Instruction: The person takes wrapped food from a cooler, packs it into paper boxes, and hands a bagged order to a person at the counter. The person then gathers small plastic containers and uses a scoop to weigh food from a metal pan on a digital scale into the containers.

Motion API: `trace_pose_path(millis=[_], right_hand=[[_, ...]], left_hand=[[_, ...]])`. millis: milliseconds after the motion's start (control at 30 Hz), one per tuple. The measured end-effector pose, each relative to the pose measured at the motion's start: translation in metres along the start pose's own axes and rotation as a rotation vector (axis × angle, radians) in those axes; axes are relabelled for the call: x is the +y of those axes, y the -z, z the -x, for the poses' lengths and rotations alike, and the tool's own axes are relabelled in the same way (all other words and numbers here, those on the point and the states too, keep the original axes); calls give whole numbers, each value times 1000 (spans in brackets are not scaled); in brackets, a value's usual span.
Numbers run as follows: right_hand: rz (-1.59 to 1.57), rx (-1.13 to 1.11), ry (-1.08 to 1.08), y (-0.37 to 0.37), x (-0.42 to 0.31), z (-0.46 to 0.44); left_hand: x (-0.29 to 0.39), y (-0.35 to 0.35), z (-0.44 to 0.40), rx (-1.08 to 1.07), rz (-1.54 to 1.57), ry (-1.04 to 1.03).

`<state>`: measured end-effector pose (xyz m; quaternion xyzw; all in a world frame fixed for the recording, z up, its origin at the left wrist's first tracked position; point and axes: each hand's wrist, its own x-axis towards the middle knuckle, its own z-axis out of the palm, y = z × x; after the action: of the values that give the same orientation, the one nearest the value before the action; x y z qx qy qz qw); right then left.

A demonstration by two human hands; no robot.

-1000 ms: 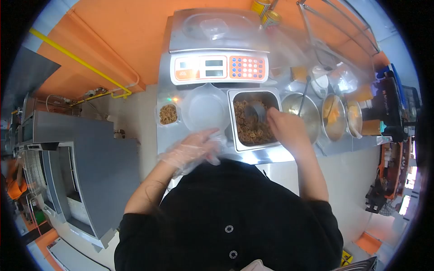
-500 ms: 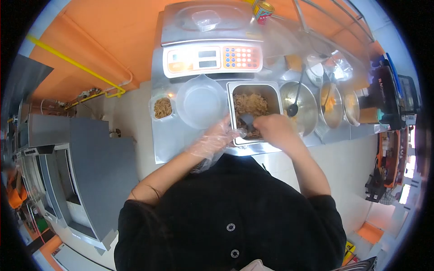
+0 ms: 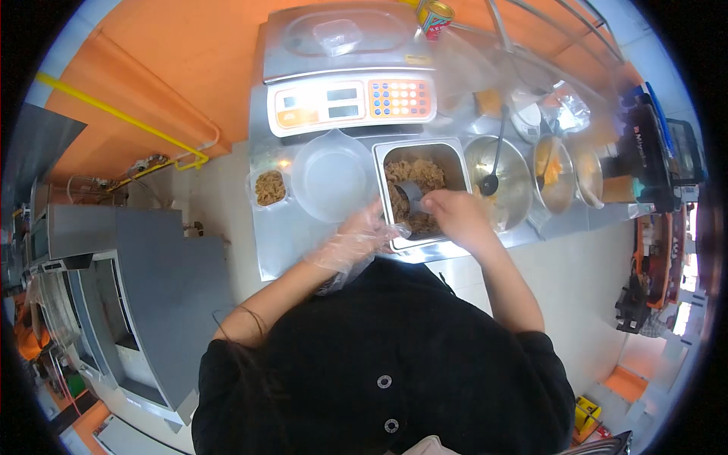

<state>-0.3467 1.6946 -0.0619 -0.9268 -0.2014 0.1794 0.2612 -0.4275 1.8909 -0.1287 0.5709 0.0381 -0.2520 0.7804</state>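
Note:
A deep rectangular steel pan [image 3: 464, 168] holds shredded brown food [image 3: 417, 173] that looks like cooked meat. My right hand [image 3: 457, 216], bare, is closed round the handle of a grey scoop [image 3: 410, 192], whose head dips into the food. At the pan's front left corner, my left hand [image 3: 362, 227] wears a clear plastic glove and grips the rim; some fingertips are hidden. Just left of the pan sits a round translucent tub [image 3: 331, 178]. Further left, a small clear container [image 3: 271, 188] is filled with similar brown food.
Behind the pan stands a digital scale [image 3: 353, 102], with a clear lidless container [image 3: 337, 36] on its platform. A steel bowl with a black ladle [image 3: 491, 183] is close on the right, and smaller bowls [image 3: 552, 178] lie beyond it. A tin [image 3: 435, 19] stands at the back.
The scoop's head has shifted up and left within the pan, and more of it shows. My right hand moved slightly with it. My left hand stays at the rim; the whole view tilted a little.

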Motion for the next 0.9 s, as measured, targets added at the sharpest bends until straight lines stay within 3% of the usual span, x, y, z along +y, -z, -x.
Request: trace_pose_path(millis=[167, 267, 367, 467, 567, 667, 800, 900], right_hand=[[-115, -4, -82, 1, 2, -3], [-32, 138, -57, 10, -2, 3], [442, 284, 35, -4, -5, -2], [542, 114, 128, -34, -16, -11], [333, 101, 186, -38, -27, -4], [176, 273, 152, -35, -8, -13], [157, 189, 285, -36, -9, -7], [2, 224, 154, -34, 1, -8]], left_hand=[[-5, 0, 0, 19, 19, 8], [1, 1, 1, 20, -10, 76], [4, 0, 4, 26, -19, 124], [-1, -2, -4, -7, -29, 124], [11, -6, 0, -20, -28, 153], [3, -5, 2, -13, -11, 128], [12, -13, 6, 21, -58, 136], [1, -10, 2, 8, 35, 61]])
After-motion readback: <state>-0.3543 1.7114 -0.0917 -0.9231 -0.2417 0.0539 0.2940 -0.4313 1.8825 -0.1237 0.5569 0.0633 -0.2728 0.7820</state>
